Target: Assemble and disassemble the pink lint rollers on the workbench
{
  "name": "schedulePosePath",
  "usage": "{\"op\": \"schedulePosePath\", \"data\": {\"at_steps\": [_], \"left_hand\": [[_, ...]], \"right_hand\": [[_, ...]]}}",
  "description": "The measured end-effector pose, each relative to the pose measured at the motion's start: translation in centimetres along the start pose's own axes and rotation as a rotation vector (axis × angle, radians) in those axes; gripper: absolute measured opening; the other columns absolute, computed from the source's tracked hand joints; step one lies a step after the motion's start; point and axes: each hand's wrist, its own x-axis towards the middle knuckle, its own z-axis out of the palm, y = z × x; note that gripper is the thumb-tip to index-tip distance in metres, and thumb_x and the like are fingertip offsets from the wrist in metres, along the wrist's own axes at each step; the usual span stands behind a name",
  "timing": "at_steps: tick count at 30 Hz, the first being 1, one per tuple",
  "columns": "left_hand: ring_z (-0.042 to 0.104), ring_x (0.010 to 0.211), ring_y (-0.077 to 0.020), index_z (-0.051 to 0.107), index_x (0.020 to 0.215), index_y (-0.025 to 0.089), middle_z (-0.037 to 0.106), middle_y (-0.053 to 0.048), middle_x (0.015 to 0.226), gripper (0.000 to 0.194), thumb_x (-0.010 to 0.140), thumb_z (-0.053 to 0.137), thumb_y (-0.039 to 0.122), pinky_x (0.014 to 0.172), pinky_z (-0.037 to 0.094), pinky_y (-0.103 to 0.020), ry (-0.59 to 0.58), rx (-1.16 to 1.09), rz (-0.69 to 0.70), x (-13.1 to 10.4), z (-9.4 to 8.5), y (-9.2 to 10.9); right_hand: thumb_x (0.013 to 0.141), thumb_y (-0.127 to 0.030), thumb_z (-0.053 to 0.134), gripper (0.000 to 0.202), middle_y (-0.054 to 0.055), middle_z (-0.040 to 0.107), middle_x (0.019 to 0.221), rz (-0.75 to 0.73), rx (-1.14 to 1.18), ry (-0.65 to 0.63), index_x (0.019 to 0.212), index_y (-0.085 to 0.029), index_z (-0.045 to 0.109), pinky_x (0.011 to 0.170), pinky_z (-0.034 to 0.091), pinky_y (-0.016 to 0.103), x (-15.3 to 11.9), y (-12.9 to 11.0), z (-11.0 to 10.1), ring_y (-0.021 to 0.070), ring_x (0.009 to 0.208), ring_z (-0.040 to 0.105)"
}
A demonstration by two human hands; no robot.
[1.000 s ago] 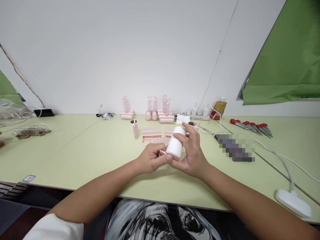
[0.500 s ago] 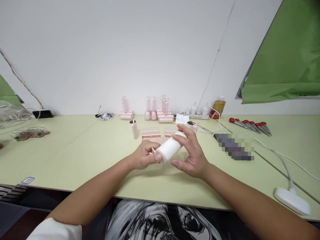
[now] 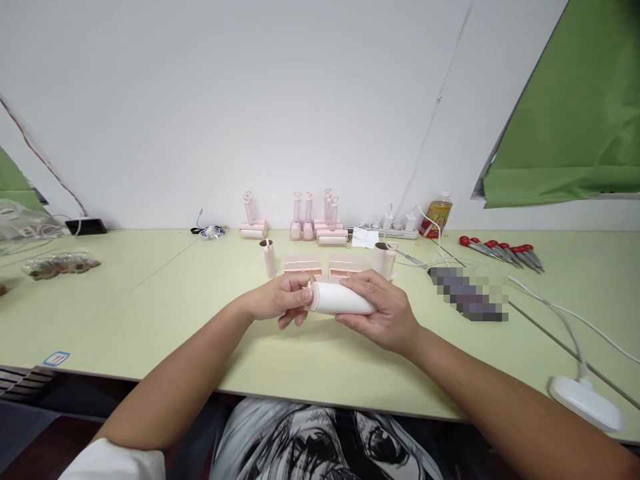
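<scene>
Tipped upright a second ago, the white roll (image 3: pixel 344 298) now lies level above the table (image 3: pixel 280 373)'s near side, left hand (image 3: pixel 280 298) pinching its pink end, right hand (image 3: pixel 385 310) wrapped around the other. Beyond are two pink cases (image 3: pixel 303 265); farther, pink rollers (image 3: pixel 332 237) by the wall.

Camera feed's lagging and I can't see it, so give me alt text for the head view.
Two bare hands, left and right, hold a white roll level above a pale green table. Pink roller pieces stand behind, near the wall.
</scene>
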Motion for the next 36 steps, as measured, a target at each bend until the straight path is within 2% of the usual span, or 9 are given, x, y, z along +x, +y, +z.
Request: {"op": "schedulePosePath", "data": {"at_steps": [3,5,9,12,19,22,26,36], "left_hand": [[0.039,0.034,-0.005,0.055,0.094,0.015,0.048,0.007,0.051,0.044,0.082,0.058,0.058,0.034,0.035,-0.017,0.046,-0.021,-0.031,0.1,-0.1,0.2],[0.038,0.039,-0.0038,0.058,0.094,0.014,0.046,0.006,0.055,0.043,0.081,0.062,0.054,0.038,0.038,-0.017,0.065,-0.062,-0.009,0.3,-0.1,0.1],[0.055,0.061,-0.008,0.057,0.085,0.013,0.053,0.0,0.073,0.038,0.077,0.068,0.049,0.048,0.045,-0.017,0.121,-0.189,0.007,0.8,-0.1,-0.4],[0.062,0.072,-0.0133,0.054,0.087,0.015,0.054,-0.002,0.08,0.039,0.075,0.071,0.048,0.046,0.047,-0.017,0.111,-0.281,-0.01,1.0,0.0,-0.7],[0.062,0.06,-0.0105,0.05,0.093,0.015,0.059,-0.001,0.075,0.044,0.071,0.076,0.044,0.044,0.048,-0.016,0.129,-0.368,0.046,1.2,0.2,-0.9],[0.06,0.057,-0.0097,0.049,0.092,0.016,0.059,0.0,0.071,0.042,0.073,0.075,0.043,0.043,0.048,-0.017,0.13,-0.346,0.085,1.1,0.5,-0.6],[0.059,0.054,-0.009,0.046,0.091,0.017,0.058,0.002,0.069,0.041,0.074,0.074,0.042,0.041,0.048,-0.017,0.193,-0.322,0.15,1.1,1.2,-0.3],[0.061,0.053,-0.0107,0.043,0.094,0.018,0.055,0.004,0.067,0.041,0.08,0.067,0.048,0.045,0.054,-0.023,0.257,-0.253,0.254,1.5,2.2,-0.6]], "right_hand": [[0.079,-0.036,0.071,0.046,0.01,0.065,0.103,0.045,-0.028,-0.034,0.122,-0.023,0.061,0.075,0.055,0.036,-0.1,0.1,0.0,0.0223,0.091,0.063],[0.079,-0.038,0.07,0.046,0.01,0.066,0.104,0.073,-0.041,-0.054,0.122,-0.023,0.061,0.076,0.055,0.036,-0.2,0.2,0.0,0.0223,0.091,0.063],[0.08,-0.038,0.069,0.044,0.01,0.066,0.103,0.112,-0.048,-0.07,0.121,-0.023,0.061,0.076,0.055,0.036,-0.1,0.4,0.0,0.0227,0.092,0.063],[0.08,-0.038,0.069,0.044,0.01,0.066,0.103,0.119,-0.057,-0.076,0.121,-0.023,0.061,0.076,0.055,0.036,-0.1,0.5,0.1,0.023,0.092,0.063],[0.081,-0.038,0.069,0.044,0.01,0.065,0.101,0.129,-0.064,-0.072,0.121,-0.023,0.061,0.075,0.054,0.036,0.0,0.5,0.1,0.0225,0.09,0.063],[0.081,-0.037,0.069,0.043,0.009,0.065,0.1,0.128,-0.059,-0.066,0.121,-0.024,0.061,0.075,0.054,0.036,0.0,0.4,0.1,0.0225,0.09,0.063],[0.081,-0.036,0.068,0.043,0.008,0.063,0.098,0.132,-0.058,-0.026,0.122,-0.025,0.061,0.072,0.054,0.035,0.1,0.3,0.0,0.0215,0.087,0.063],[0.081,-0.032,0.068,0.042,0.006,0.057,0.091,0.117,-0.087,0.018,0.121,-0.025,0.061,0.067,0.053,0.033,0.2,0.1,-0.2,0.0196,0.079,0.06]]}}
